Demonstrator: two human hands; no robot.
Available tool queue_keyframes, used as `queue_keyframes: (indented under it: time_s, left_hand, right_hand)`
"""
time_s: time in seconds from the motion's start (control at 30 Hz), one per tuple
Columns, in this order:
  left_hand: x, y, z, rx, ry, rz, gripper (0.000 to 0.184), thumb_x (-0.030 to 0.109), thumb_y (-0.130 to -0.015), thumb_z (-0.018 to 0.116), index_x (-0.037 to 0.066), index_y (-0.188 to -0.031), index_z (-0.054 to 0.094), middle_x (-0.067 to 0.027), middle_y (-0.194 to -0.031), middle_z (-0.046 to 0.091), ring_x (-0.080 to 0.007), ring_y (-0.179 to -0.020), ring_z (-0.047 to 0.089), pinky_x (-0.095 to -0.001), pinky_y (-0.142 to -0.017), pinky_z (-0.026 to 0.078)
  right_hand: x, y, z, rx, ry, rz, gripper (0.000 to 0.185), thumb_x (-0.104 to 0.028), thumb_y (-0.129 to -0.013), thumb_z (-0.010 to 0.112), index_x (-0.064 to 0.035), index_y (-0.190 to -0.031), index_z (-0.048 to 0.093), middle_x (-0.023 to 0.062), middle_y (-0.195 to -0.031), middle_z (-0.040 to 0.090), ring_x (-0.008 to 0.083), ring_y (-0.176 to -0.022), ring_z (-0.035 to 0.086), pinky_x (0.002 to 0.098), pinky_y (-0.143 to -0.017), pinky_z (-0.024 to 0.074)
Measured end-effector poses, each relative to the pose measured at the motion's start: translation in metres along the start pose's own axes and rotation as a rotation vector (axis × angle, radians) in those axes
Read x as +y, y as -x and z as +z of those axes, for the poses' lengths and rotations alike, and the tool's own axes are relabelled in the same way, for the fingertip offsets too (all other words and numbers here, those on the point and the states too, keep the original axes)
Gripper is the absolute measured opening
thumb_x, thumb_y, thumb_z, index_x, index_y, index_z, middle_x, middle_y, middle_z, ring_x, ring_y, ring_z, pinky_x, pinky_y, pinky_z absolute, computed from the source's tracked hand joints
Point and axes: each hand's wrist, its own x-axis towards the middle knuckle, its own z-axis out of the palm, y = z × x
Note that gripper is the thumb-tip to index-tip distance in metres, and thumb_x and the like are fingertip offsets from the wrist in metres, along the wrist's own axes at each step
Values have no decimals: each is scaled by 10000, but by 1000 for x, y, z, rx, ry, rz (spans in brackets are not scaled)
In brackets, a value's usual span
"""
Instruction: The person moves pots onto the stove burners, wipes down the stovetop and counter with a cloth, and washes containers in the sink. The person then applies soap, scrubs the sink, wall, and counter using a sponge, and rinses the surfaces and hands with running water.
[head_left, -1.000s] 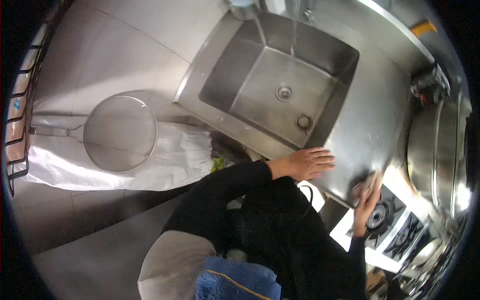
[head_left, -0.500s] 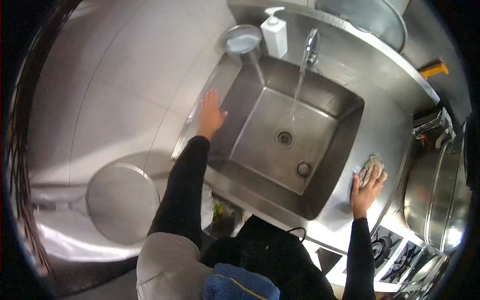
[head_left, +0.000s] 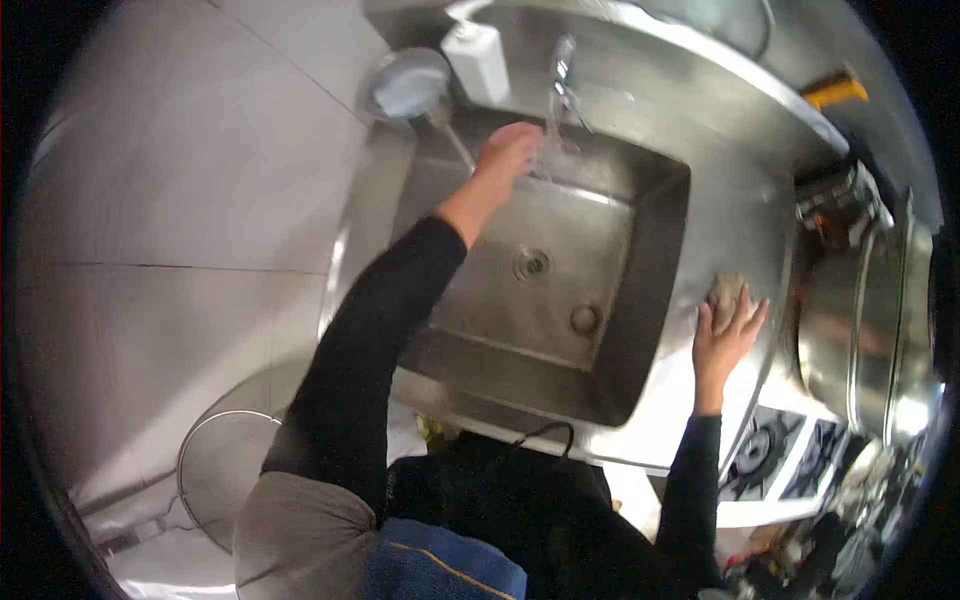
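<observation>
My left hand is over the back left of the steel sink, at the edge of the running water. Its fingers are stretched out and slightly blurred, with nothing seen in them. The stream comes from the chrome faucet. On the steel counter right of the sink, my right hand presses a crumpled beige cloth under its spread fingers; part of the cloth is hidden by them.
A white pump bottle and a round strainer or ladle are behind the sink's left corner. A mesh strainer lies at lower left. To the right are a large metal pot, stove burners and an orange-handled tool.
My left hand has moved from the sink's left rim to the water stream. My right hand and the cloth have shifted slightly right along the counter. The view has tilted.
</observation>
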Motion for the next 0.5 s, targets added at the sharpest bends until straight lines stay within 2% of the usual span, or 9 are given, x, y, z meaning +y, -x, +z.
queue_keyframes:
  time_s: [0.07, 0.1, 0.17, 0.2, 0.27, 0.3, 0.4, 0.47, 0.5]
  left_hand:
    - [49, 1, -39, 464, 416, -46, 526, 449, -921, 640, 166, -1352, 539, -48, -1056, 618, -208, -902, 589, -367, -817, 489]
    - [68, 1, -65, 699, 615, -69, 484, 459, -920, 636, 174, -1304, 562, -48, -954, 589, -209, -816, 575, -372, -766, 495]
    - [72, -28, -125, 608, 644, 107, 298, 314, -923, 632, 124, -1146, 578, -53, -827, 506, -190, -664, 524, -341, -639, 499]
    - [69, -45, -142, 600, 655, 111, 298, 314, -923, 632, 124, -1146, 578, -53, -827, 506, -190, -664, 524, -341, -639, 499]
    - [59, -65, -163, 569, 343, 87, 142, 140, -890, 601, 70, -1007, 564, -75, -800, 521, -181, -606, 525, -295, -542, 479]
    - [54, -48, -147, 640, 428, 94, 68, 22, -843, 564, 25, -910, 555, -85, -760, 530, -187, -610, 546, -274, -509, 475]
    - [37, 12, -104, 684, 439, 194, 62, 17, -823, 576, 34, -801, 521, -98, -748, 544, -213, -611, 563, -298, -498, 472]
    - [16, 37, -90, 675, 229, 207, 74, 9, -795, 582, 42, -797, 516, -88, -739, 555, -212, -623, 572, -311, -480, 466]
    - [4, 48, -83, 675, 231, 197, 74, 9, -795, 582, 42, -797, 516, -88, -739, 555, -212, -623, 572, -311, -480, 466]
  right_hand:
    - [-53, -8, 22, 61, -608, -11, 462, -201, -901, 726, -42, -1303, 562, 176, -1313, 559, 304, -1227, 523, 393, -1065, 398]
    - [-95, -19, 18, -295, -1006, 160, 389, -188, -928, 702, -27, -1264, 591, 117, -1188, 633, 239, -1120, 593, 351, -994, 447]
    - [-160, -46, 39, -871, -1470, 402, 334, -243, -992, 614, -22, -1242, 602, 89, -1162, 643, 178, -1068, 618, 292, -910, 506]
    - [-199, -65, 39, -1029, -1508, 473, 364, -291, -1009, 578, -9, -1239, 582, 97, -1146, 650, 185, -1054, 628, 314, -908, 525]
    - [-245, -102, 74, -1228, -1727, 537, 319, -253, -1024, 536, 0, -1217, 562, 128, -1127, 648, 218, -1026, 641, 352, -913, 540]
    - [-264, -122, 87, -1322, -1767, 598, 292, -227, -1026, 524, -2, -1209, 561, 136, -1122, 646, 225, -1017, 644, 363, -914, 545]
    - [-304, -160, 112, -1254, -1846, 680, 247, -193, -1020, 519, -1, -1166, 572, 145, -1101, 645, 244, -1007, 645, 380, -921, 554]
    - [-321, -168, 100, -1185, -1685, 380, 223, -170, -1015, 517, 15, -1118, 588, 148, -1080, 640, 248, -986, 651, 383, -920, 561]
    - [-320, -168, 91, -1186, -1678, 389, 223, -170, -1015, 517, 15, -1118, 588, 148, -1080, 640, 248, -986, 651, 383, -920, 561]
